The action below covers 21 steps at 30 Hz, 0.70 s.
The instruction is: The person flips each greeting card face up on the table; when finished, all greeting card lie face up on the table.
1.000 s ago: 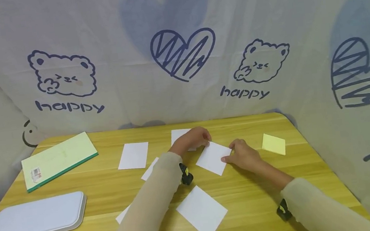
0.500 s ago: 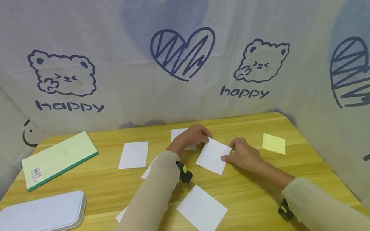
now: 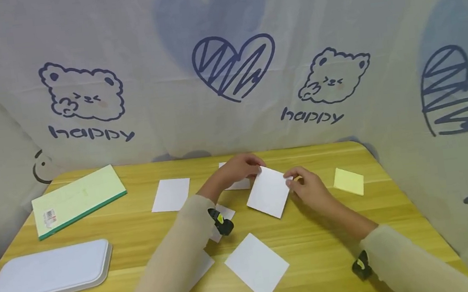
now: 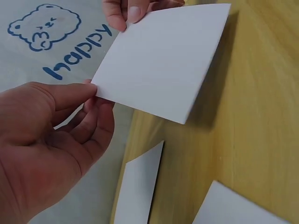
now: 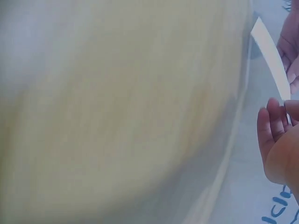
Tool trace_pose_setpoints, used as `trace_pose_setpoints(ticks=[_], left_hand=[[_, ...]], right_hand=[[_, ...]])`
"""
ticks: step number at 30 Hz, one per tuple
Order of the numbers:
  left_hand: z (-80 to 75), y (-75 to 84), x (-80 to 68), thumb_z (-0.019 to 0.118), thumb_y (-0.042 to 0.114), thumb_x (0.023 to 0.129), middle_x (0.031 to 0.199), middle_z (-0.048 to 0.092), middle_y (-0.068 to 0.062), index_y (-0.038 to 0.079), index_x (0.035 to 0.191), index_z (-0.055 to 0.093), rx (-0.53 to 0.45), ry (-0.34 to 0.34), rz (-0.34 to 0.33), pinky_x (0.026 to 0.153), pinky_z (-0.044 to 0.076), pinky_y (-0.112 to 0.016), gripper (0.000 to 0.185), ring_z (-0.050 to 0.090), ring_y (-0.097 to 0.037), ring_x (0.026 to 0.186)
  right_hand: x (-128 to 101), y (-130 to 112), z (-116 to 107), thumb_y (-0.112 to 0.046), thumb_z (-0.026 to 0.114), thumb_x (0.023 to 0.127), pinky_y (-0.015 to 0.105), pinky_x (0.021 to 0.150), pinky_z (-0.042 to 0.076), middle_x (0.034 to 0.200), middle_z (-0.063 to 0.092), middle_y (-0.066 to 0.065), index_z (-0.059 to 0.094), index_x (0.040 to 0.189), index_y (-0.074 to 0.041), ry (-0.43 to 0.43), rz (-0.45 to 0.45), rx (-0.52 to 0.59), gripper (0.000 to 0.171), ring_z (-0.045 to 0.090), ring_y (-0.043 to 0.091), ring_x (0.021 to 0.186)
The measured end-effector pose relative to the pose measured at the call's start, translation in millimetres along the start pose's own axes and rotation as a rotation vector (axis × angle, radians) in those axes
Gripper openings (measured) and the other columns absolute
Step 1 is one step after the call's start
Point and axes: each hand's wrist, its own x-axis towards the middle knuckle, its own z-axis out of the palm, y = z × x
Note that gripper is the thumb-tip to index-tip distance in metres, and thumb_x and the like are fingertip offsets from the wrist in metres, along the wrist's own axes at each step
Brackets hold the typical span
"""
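Pinching a white paper (image 3: 268,192) at its two upper corners, the left hand (image 3: 240,167) and right hand (image 3: 309,187) are holding it just right of frame center; its body is extending from both grips toward the frame's bottom.

We are seeing soft, even light in the head view, the cloth (image 3: 160,106) looking greyer than the desk (image 3: 325,263) and the right forearm (image 3: 350,217) dropping a faint shadow toward seven o'clock. In the left wrist view, the white sheet (image 4: 159,60) is casting a soft-edged shadow on its four-o'clock side. In the right wrist view, blur is swallowing the desk while pale haze is veiling ten o'clock.
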Motion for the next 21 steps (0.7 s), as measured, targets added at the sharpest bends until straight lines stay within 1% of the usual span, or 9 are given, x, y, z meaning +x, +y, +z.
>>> trace_pose_setpoints(ticks=[3,6,7,10,12,14,15,18,21], left_hand=[[-5.4,4.0,-12.9,0.059,0.01,0.1,0.119,0.066,-0.011,0.003,0.121,0.067,-0.007,0.024,0.018,0.093,0.056,-0.034,0.023,0.065,-0.02,0.1],[-12.5,6.6,-29.2,0.06,0.011,0.1,0.12,0.066,-0.01,0.004,0.123,0.068,0.0,0.041,0.052,0.093,0.055,-0.034,0.025,0.064,-0.019,0.101],[-15.2,6.9,-35.5,0.06,0.012,0.1,0.121,0.066,-0.009,0.004,0.123,0.068,0.007,0.047,0.064,0.092,0.055,-0.034,0.025,0.064,-0.019,0.102],[-22.2,8.1,-55.5,0.06,0.013,0.1,0.123,0.066,-0.008,0.005,0.124,0.068,0.014,0.058,0.094,0.09,0.055,-0.034,0.026,0.063,-0.02,0.102],[-25.7,8.3,-68.5,0.06,0.014,0.1,0.123,0.066,-0.007,0.008,0.123,0.069,0.022,0.068,0.098,0.09,0.055,-0.034,0.025,0.064,-0.02,0.103],[-28.0,8.3,-80.8,0.061,0.016,0.1,0.123,0.067,-0.005,0.009,0.123,0.07,0.029,0.076,0.093,0.09,0.055,-0.035,0.025,0.064,-0.02,0.103],[-28.7,8.1,-86.6,0.061,0.017,0.1,0.123,0.067,-0.004,0.011,0.123,0.07,0.035,0.079,0.088,0.091,0.055,-0.036,0.025,0.064,-0.02,0.103],[-29.5,6.1,-102.4,0.062,0.019,0.1,0.122,0.067,-0.001,0.015,0.121,0.071,0.054,0.09,0.076,0.092,0.055,-0.039,0.024,0.064,-0.02,0.102],[-28.7,1.6,-115.6,0.062,0.019,0.1,0.121,0.068,0.0,0.015,0.121,0.071,0.063,0.102,0.073,0.092,0.054,-0.041,0.024,0.064,-0.019,0.101]], right_hand=[[-3,-9,1,-0.013,0.061,0.101,0.027,0.06,0.05,0.105,0.056,0.016,0.065,0.117,-0.004,-0.011,-0.019,0.046,0.019,0.057,0.025,0.068],[-10,-22,2,-0.014,0.064,0.099,0.03,0.062,0.052,0.105,0.06,0.017,0.066,0.117,-0.004,-0.038,-0.047,0.068,0.02,0.059,0.029,0.07],[-12,-26,2,-0.015,0.065,0.099,0.031,0.063,0.053,0.104,0.061,0.016,0.067,0.117,-0.005,-0.053,-0.057,0.073,0.021,0.06,0.029,0.071],[-20,-40,3,-0.017,0.067,0.098,0.034,0.066,0.056,0.096,0.064,0.017,0.068,0.118,-0.009,-0.119,-0.095,0.089,0.022,0.061,0.029,0.073],[-26,-48,3,-0.016,0.067,0.098,0.035,0.069,0.057,0.092,0.064,0.02,0.068,0.119,-0.01,-0.169,-0.132,0.103,0.023,0.062,0.027,0.074],[-32,-55,5,-0.014,0.067,0.097,0.035,0.07,0.058,0.089,0.065,0.021,0.068,0.12,-0.009,-0.215,-0.175,0.12,0.023,0.063,0.029,0.075],[-35,-58,6,-0.013,0.067,0.097,0.035,0.07,0.058,0.091,0.065,0.021,0.068,0.12,-0.008,-0.236,-0.196,0.129,0.023,0.063,0.028,0.076],[-41,-64,13,-0.009,0.066,0.097,0.035,0.069,0.058,0.092,0.066,0.019,0.069,0.119,-0.007,-0.284,-0.255,0.151,0.022,0.064,0.025,0.075],[-44,-68,20,-0.011,0.067,0.097,0.036,0.066,0.057,0.092,0.068,0.015,0.07,0.117,-0.01,-0.312,-0.294,0.144,0.02,0.065,0.021,0.075]])
